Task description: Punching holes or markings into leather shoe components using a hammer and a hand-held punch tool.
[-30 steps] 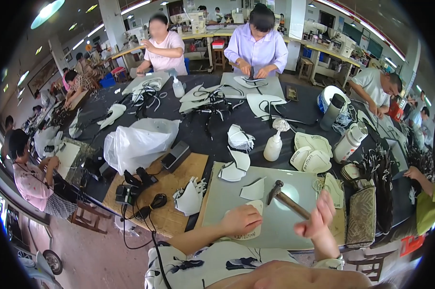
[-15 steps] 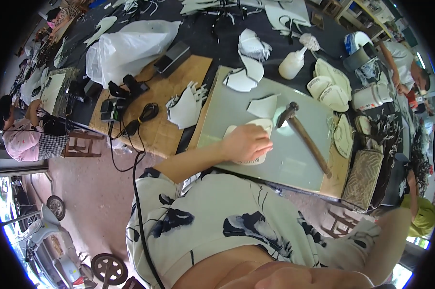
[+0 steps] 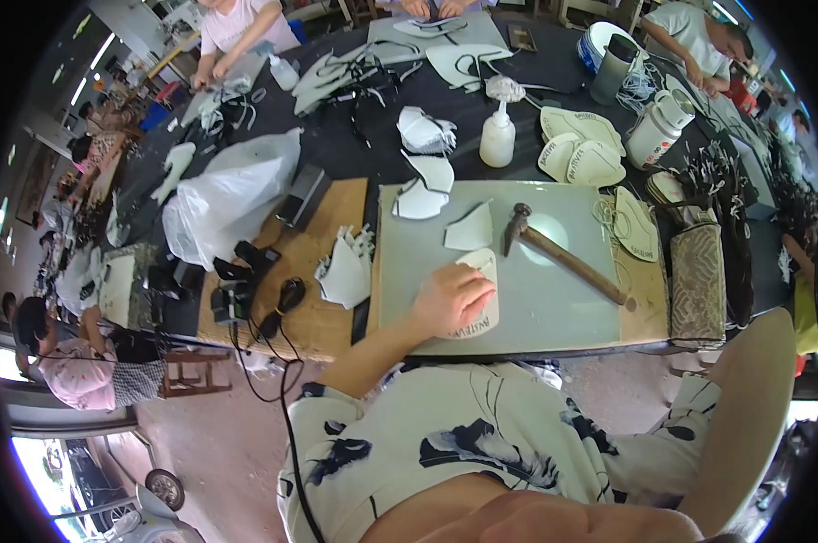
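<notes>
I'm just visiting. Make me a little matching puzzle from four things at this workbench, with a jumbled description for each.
1. Left hand
2. Hammer
3. Nearer squeeze bottle
4. Plastic bag

A. standing upright, whitish
B. crumpled, translucent
C. curled over a pale cut piece
D. lying down, wooden-handled

Pairs: 1-C, 2-D, 3-A, 4-B

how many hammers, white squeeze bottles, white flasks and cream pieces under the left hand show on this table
Hammer: 1
White squeeze bottles: 2
White flask: 1
Cream piece showing under the left hand: 1
Total: 5
</notes>
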The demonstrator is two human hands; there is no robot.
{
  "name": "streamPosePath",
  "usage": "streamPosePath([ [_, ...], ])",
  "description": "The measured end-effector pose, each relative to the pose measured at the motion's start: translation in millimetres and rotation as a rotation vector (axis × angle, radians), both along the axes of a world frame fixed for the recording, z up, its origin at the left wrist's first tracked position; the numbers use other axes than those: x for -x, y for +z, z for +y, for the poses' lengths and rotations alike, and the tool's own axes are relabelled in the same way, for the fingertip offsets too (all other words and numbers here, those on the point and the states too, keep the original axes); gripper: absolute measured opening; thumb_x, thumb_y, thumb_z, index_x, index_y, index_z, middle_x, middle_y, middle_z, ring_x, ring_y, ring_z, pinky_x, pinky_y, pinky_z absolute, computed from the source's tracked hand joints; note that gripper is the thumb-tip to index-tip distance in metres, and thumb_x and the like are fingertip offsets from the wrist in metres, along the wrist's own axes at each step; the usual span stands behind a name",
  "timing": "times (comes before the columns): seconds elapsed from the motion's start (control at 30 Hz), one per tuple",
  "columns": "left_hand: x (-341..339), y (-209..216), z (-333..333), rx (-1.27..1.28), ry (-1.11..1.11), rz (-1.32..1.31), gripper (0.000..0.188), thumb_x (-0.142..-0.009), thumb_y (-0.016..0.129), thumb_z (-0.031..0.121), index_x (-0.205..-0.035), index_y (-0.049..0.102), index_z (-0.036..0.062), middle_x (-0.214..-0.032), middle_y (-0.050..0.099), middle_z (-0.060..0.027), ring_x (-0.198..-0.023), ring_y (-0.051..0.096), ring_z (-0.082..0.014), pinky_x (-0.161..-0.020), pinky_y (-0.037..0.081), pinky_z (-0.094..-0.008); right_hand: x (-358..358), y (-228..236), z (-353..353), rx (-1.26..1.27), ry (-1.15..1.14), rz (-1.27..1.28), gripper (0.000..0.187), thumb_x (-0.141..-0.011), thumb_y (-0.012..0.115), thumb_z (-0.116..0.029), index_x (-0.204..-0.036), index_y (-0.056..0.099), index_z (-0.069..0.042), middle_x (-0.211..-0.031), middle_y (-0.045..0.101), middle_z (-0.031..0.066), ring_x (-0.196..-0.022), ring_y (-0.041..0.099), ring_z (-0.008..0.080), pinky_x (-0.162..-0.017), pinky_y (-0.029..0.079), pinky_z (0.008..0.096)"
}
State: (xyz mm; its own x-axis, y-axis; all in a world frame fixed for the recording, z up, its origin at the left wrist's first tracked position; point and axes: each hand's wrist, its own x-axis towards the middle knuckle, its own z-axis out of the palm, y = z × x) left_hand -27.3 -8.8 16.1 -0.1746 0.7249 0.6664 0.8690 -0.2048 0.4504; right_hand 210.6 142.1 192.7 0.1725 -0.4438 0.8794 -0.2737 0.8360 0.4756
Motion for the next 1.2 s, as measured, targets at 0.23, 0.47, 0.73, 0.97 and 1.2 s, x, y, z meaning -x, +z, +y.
streamPosePath([
  [0.23, 21.7, 7.3, 4.2, 0.014, 0.027, -0.004, 0.010, -0.081, 0.072, 0.011, -0.088, 0.067, 0.0081, -0.081, 0.062, -0.0052, -0.074, 0.062, -0.0259, -0.064, 0.051, -0.0373, -22.2, 21.4, 6.8, 0.009, 0.130, -0.204, 0.050, -0.098, 0.056, -0.042, -0.131, 0.055, -0.004, -0.134, 0.058, 0.0093, -0.127, 0.053, 0.0253, -0.109, 0.040, 0.0488],
  [0.47, 21.7, -0.9, 2.1, -0.058, 0.097, -0.027, 0.008, -0.083, 0.072, 0.010, -0.089, 0.067, 0.0075, -0.081, 0.064, -0.0057, -0.073, 0.063, -0.0271, -0.063, 0.051, -0.0383, -17.5, 22.3, 6.2, -0.006, 0.148, -0.152, 0.048, -0.097, 0.057, -0.040, -0.129, 0.056, -0.004, -0.131, 0.060, 0.0091, -0.126, 0.053, 0.0252, -0.110, 0.039, 0.0484],
  [0.73, 28.4, 19.8, 4.7, -0.149, 0.230, -0.246, 0.005, -0.086, 0.069, 0.001, -0.090, 0.067, 0.0033, -0.082, 0.068, -0.0108, -0.073, 0.066, -0.0299, -0.062, 0.052, -0.0366, -24.1, 32.1, 11.1, -0.044, 0.156, -0.076, 0.045, -0.097, 0.057, -0.037, -0.127, 0.057, -0.003, -0.129, 0.061, 0.0089, -0.125, 0.054, 0.0251, -0.112, 0.038, 0.0480],
  [0.97, 43.3, 24.8, -8.7, -0.186, 0.268, -0.291, 0.003, -0.088, 0.069, 0.002, -0.091, 0.068, 0.0012, -0.082, 0.069, -0.0116, -0.071, 0.067, -0.0235, -0.061, 0.052, -0.0324, -1.5, 41.8, 13.8, -0.103, 0.185, -0.023, 0.043, -0.096, 0.058, -0.035, -0.124, 0.059, -0.003, -0.126, 0.063, 0.0087, -0.124, 0.055, 0.0251, -0.113, 0.037, 0.0477],
  [1.2, 43.9, 25.7, -26.2, -0.122, 0.318, -0.289, 0.006, -0.088, 0.068, -0.001, -0.094, 0.068, -0.0006, -0.085, 0.070, -0.0119, -0.073, 0.068, -0.0224, -0.064, 0.054, -0.0302, 3.6, 44.8, 13.6, -0.112, 0.219, 0.030, 0.041, -0.096, 0.059, -0.033, -0.122, 0.060, -0.002, -0.124, 0.064, 0.0085, -0.123, 0.055, 0.0250, -0.115, 0.036, 0.0473],
])
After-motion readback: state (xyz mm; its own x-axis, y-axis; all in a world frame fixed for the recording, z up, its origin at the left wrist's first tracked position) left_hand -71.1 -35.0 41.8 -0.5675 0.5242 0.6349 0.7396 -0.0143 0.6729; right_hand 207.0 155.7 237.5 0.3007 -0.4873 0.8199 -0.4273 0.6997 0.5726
